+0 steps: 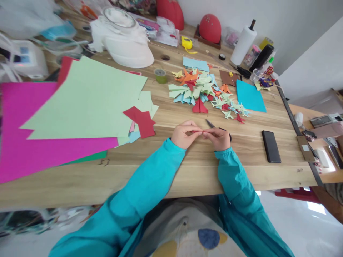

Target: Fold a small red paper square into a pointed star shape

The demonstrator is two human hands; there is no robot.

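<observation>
My left hand (184, 134) and my right hand (220, 137) meet above the wooden table (187, 167), both pinched on a small strip of red paper (202, 131) stretched between them. Scissors (211, 124) lie on the table just behind my right hand, partly hidden by it. A folded red paper piece (199, 106) lies a little farther back, at the near edge of a pile of folded paper shapes (203, 91) in green, blue, orange and red.
Large pink (40, 142) and pale green paper sheets (88, 100) with red offcuts (142, 120) cover the table's left. A black phone (271, 146) lies right, a blue sheet (250, 95) behind it. A white appliance (125, 43), paper towel roll (243, 44) and bottles stand at the back.
</observation>
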